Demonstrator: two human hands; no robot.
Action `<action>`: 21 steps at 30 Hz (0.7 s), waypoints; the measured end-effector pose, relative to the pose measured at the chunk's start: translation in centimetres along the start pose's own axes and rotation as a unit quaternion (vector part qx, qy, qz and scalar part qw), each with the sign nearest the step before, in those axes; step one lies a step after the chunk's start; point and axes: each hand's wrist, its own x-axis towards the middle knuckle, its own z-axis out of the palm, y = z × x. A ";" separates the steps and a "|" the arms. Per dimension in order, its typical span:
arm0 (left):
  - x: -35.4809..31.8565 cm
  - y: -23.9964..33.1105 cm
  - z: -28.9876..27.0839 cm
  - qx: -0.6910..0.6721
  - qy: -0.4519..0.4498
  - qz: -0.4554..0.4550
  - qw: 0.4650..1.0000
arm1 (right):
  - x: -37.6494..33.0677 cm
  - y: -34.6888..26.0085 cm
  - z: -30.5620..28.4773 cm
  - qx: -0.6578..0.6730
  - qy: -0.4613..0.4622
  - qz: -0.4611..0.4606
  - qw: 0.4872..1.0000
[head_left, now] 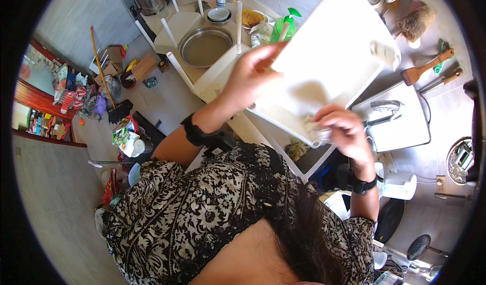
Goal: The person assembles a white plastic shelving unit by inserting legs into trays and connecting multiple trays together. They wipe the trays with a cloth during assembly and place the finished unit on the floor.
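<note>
A white plastic shelf tray (336, 47) with a low rim is held up at a slant over the sink (309, 163). My left hand (248, 77) grips its left edge, fingers closed around the rim. At the lower corner of the tray, my right hand (347, 133) has its fingers bent around a crumpled whitish scrubbing pad (314, 127), pressed to the corner. Fingers and glare partly hide that pad, so its material is unclear. Behind my left hand lies another white shelf piece (220, 82) with upright posts on the counter.
A steel basin of cloudy water (205, 47) stands on the counter, near small bowls (218, 14) and a green pump bottle (286, 24). The faucet (387, 112) juts out right of the tray. A wooden spatula (425, 68) hangs on the right wall; a broom (104, 75) leans at left.
</note>
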 end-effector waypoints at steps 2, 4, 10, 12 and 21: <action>1.0 1.6 -2.3 -0.020 0.034 0.004 0.999 | -0.3 -0.8 -1.7 0.117 0.138 -0.057 0.982; 2.0 3.4 -5.2 -0.057 0.078 -0.035 0.995 | 0.1 0.1 -3.4 0.116 0.287 -0.065 0.949; 1.0 6.8 -12.6 0.335 0.018 0.094 0.937 | 2.3 4.2 -5.1 0.221 0.265 0.195 0.918; 4.2 6.8 -15.1 0.237 0.028 -0.046 0.970 | 2.9 4.2 -4.2 0.113 0.262 0.208 0.936; 6.6 3.2 -19.1 -0.037 -0.015 -0.285 0.958 | 4.8 5.4 1.7 0.064 0.130 0.230 0.962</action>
